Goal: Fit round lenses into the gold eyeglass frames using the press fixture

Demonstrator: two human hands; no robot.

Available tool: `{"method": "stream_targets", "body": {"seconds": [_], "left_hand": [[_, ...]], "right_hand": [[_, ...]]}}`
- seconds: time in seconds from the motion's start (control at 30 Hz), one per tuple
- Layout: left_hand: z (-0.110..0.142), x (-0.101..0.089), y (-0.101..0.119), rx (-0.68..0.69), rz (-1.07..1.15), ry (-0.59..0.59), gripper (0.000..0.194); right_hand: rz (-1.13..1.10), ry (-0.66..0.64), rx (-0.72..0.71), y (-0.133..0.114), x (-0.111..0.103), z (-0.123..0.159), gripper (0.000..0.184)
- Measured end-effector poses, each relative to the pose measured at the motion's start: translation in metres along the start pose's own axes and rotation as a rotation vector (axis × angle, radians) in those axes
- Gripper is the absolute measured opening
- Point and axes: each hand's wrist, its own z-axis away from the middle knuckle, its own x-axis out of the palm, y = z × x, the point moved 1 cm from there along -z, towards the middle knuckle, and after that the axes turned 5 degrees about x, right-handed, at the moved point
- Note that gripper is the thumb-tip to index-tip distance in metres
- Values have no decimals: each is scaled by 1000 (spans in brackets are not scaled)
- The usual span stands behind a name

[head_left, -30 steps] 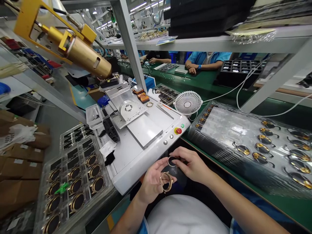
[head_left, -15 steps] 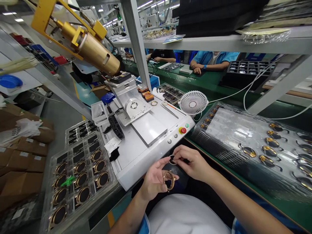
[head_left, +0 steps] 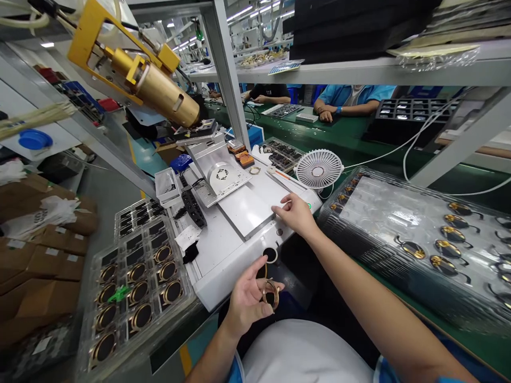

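My left hand point(head_left: 249, 298) is closed around a gold ring-shaped watch case point(head_left: 271, 296) held low in front of my body. By its index fingertip, a round black disc with a pale rim point(head_left: 271, 256) stands above the case; a thin amber strip point(head_left: 265, 271) shows between the two. My right hand point(head_left: 294, 214) is stretched out over the front of the white machine point(head_left: 223, 266), palm down, thumb and fingers apart, with nothing seen in it. Just beyond its fingers lie slim tweezers point(head_left: 278, 181). It covers part of the button panel.
A metal fixture point(head_left: 219, 178) sits on the machine, with a gold cylinder head point(head_left: 171, 98) above it. Trays of gold-rimmed round parts point(head_left: 138, 292) lie left. A white fan point(head_left: 319, 169) and stacked clear trays point(head_left: 383, 213) stand right. Co-workers sit across the green bench.
My right hand has left the black disc and moved forward over the machine's front, its fingers opening. My left hand keeps the watch case and disc. The view has shifted slightly.
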Motion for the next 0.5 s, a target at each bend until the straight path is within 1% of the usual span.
{"method": "stream_targets", "body": {"seconds": [0.07, 0.1, 0.2, 0.23, 0.27, 0.33, 0.37, 0.43, 0.5], "left_hand": [[4, 0, 1, 34, -114, 10, 109], [5, 1, 2, 56, -195, 20, 109], [2, 11, 1, 148, -454, 33, 107], [0, 16, 1, 174, -520, 12, 105], [-3, 21, 0, 195, -573, -18, 104], [-10, 30, -3, 212, -658, -99, 102], [-12, 33, -4, 212, -690, -141, 102], [-16, 36, -4, 217, -712, -209, 101], [-18, 33, -4, 231, -660, -235, 99]], "right_hand": [[-33, 6, -33, 9, -5, 21, 23], [-69, -30, -56, 14, -7, 35, 24], [-229, -249, -97, 30, -5, 81, 30], [-280, -314, -90, 34, -3, 94, 34], [-329, -354, -75, 37, -1, 104, 40], [-419, -352, -36, 41, 2, 116, 50], [-456, -329, -11, 41, 2, 118, 50], [-519, -279, 38, 40, -3, 115, 43], [-563, -287, 76, 38, -10, 112, 39]]}}
